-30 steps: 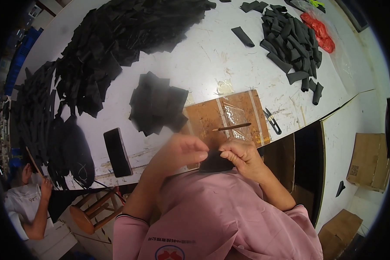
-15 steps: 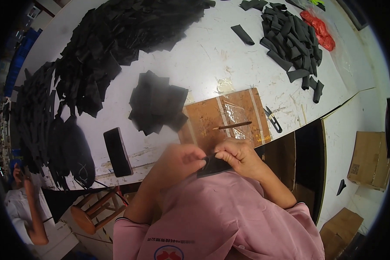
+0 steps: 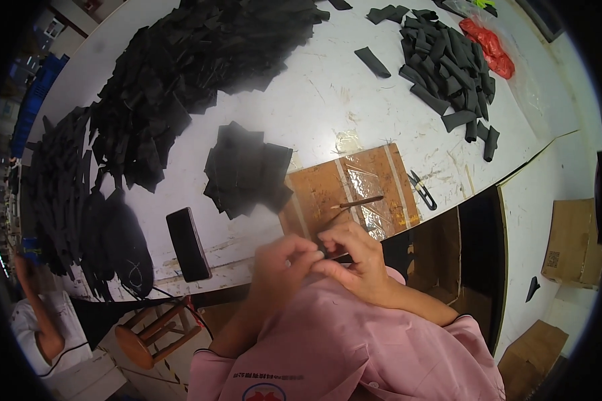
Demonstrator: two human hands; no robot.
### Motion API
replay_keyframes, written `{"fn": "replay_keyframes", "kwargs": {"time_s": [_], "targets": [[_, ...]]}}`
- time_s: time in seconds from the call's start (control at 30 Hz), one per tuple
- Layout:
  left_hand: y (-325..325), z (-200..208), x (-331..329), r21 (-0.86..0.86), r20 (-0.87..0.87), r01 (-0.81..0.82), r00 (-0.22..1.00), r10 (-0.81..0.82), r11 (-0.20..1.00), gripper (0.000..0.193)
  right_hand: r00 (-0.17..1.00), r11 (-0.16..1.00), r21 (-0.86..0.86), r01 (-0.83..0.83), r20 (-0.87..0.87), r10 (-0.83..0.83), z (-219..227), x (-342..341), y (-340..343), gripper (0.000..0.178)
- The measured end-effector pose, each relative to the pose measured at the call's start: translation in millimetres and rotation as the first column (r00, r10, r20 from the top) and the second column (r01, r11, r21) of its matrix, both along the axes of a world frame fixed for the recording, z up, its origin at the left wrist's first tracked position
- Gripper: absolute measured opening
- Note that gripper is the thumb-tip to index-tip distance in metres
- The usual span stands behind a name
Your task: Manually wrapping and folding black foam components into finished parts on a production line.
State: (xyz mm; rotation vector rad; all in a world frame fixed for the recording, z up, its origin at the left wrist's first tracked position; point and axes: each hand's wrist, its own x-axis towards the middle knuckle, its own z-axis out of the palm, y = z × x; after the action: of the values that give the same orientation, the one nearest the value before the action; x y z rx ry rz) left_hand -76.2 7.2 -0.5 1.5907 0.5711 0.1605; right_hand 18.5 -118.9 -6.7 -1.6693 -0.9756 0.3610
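Just below the frame's centre, the left hand (image 3: 279, 269) and right hand (image 3: 359, 262) meet, fingertips pinching a dark piece (image 3: 342, 258) they mostly hide; above, a brown pencil (image 3: 358, 202) lies on a taped board (image 3: 312, 192), snips (image 3: 422, 192) to its right

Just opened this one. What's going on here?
Someone is working at the near edge of a white table. Their left hand pinches a small dark piece, mostly hidden by fingers; their right hand is close against it, though its exact grip is unclear. Just beyond, a thin brown stick lies on a taped brown board. Flat black pieces lie stacked left of the board, and rolled dark pieces are heaped at far right.
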Motion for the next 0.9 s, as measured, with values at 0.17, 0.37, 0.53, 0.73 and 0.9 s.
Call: {"fn": "replay_keyframes", "kwargs": {"time_s": [0.17,0.37,0.53,0.73,0.9], "targets": [[-18,2,8,0.470,0.072,-0.100,0.995,0.075,0.877,0.004,0.996,0.997,0.012,0.074,-0.051,-0.073,-7,2,2,0.012],[-31,-31,18,0.680,0.294,-0.343,0.937,0.187,0.648,0.010,0.968,0.988,-0.055,0.147,0.213,-0.132,-18,-2,9,0.013],[-15,-36,18,-0.373,0.092,-0.371,0.898,0.431,0.851,0.018,0.948,0.946,-0.202,0.253,0.245,-0.202,-27,0,10,0.019],[0,-25,18,-0.629,0.014,-0.131,0.984,0.180,0.767,0.021,0.742,0.991,-0.088,0.105,-0.656,-0.137,-39,4,7,0.004],[-19,-53,22,0.275,0.125,-0.352,0.936,0.329,0.895,0.029,-0.069,0.977,0.140,0.159,-0.986,0.153,-37,3,7,0.010]]}}
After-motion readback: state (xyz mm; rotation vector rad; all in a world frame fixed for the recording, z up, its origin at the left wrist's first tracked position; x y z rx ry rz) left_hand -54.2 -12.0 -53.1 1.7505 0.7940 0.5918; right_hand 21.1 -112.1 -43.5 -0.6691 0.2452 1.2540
